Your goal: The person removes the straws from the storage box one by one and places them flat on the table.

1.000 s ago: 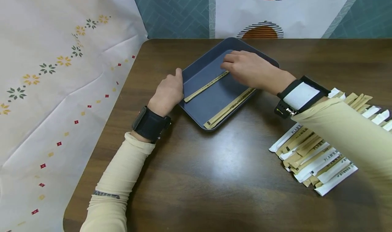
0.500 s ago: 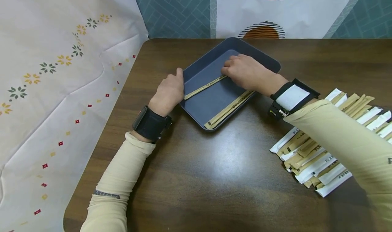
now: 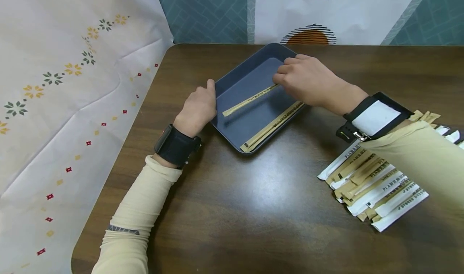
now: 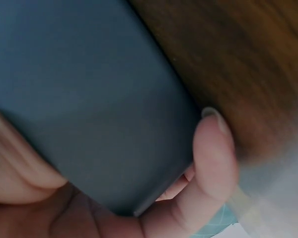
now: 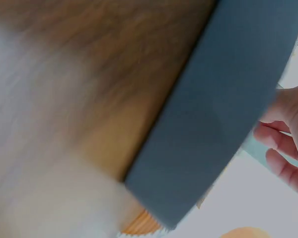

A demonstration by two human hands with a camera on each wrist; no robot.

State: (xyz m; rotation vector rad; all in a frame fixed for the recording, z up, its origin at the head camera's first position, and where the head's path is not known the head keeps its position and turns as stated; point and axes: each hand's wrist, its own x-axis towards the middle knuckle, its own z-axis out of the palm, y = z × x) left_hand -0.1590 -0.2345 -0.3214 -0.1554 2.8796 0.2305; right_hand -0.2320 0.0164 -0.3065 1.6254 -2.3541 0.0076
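My left hand (image 3: 197, 109) grips the left side of a blue-grey rectangular tray (image 3: 237, 75); in the left wrist view its fingers (image 4: 213, 158) curl around the tray's corner. My right hand (image 3: 308, 81) is over the tray's right part and holds the far end of a slim tan paper packet (image 3: 250, 100) with printed lettering. The packet's near end stands a little above the tray floor, with a shadow beneath. Its gripped end is hidden by the hand. More tan packets (image 3: 270, 128) lie side by side along the tray's near right wall.
A pile of white and tan printed packets (image 3: 375, 187) lies on the brown wooden table (image 3: 268, 217) at the right, partly under my right forearm. A white patterned cloth (image 3: 72, 145) hangs at the left. The wall (image 3: 206, 14) rises behind the table.
My right hand has moved right, after a small shift toward me. The tan packet has come with it, its near end now off the tray's left wall. My left hand stays put.
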